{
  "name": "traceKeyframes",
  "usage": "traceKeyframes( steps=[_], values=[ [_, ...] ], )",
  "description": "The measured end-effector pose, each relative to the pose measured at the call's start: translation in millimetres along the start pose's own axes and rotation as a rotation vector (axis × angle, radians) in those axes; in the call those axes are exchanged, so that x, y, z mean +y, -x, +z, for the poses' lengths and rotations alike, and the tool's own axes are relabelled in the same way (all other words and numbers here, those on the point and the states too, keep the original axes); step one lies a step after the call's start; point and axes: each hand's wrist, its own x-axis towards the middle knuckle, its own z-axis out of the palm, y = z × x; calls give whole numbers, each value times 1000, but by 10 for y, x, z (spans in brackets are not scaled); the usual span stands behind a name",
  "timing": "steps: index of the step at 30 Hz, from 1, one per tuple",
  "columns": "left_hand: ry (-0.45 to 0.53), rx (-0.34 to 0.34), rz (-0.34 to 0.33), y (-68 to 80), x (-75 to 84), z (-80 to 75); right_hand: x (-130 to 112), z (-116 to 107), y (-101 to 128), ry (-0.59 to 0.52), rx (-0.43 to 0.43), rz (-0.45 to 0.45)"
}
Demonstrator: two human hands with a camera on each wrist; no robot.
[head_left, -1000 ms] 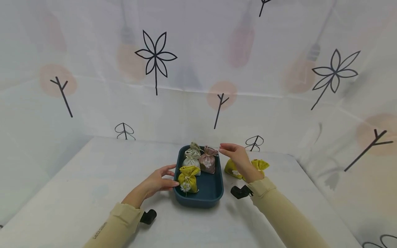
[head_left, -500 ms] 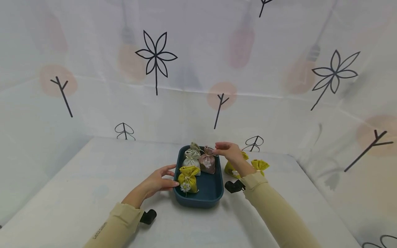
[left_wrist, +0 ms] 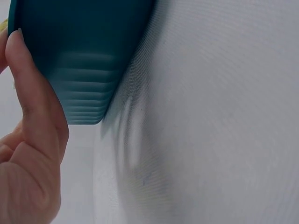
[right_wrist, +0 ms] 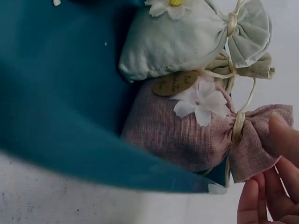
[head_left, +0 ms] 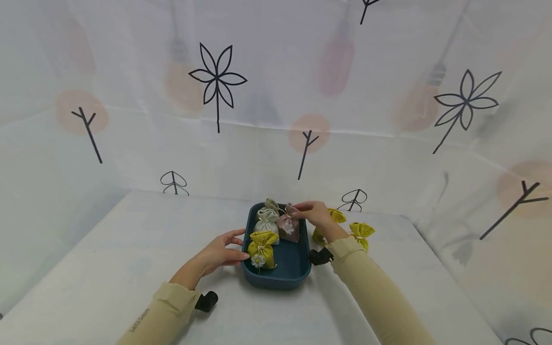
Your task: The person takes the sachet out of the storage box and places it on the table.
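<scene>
A: Hands?
B: I see my left hand (head_left: pixel 220 253) resting relaxed against the teal tray (head_left: pixel 297 268) on the desk (head_left: pixel 108 268); right hand (head_left: pixel 314 213) fingertips touching the pink pouch (head_left: pixel 288 227) in the tray, grip unclear.
A: Writing?
B: Oval tag (right_wrist: pixel 174 83), script unreadable.

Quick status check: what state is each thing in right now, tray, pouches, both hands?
Tray: flat on the table, holding four pouches.
Pink pouch: upright in tray, tied, right hand at its gathered top.
White pouch: in tray, tied.
Yellow pouch: upright in tray, tied.
Two yellow pouches: on table outside tray.
Left hand: resting against tray's side.
</scene>
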Motion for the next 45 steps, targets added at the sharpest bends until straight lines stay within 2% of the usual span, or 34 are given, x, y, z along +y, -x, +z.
traceKeyframes(
  steps=[6,16,27,35,45],
  values=[
    [8,2,-1,4,8,-1,-17,-3,-4,31,-11,14],
    [16,-23,9,9,12,1,-32,-27,-13,20,-40,16],
    [17,-19,9,6,5,1,-41,-35,29,-10,-16,-11],
    [20,-6,1,-6,8,12,-85,-88,113,-90,2,-46],
    [20,-12,5,-13,-4,9,-166,-197,222,-88,45,-71]
  ],
)
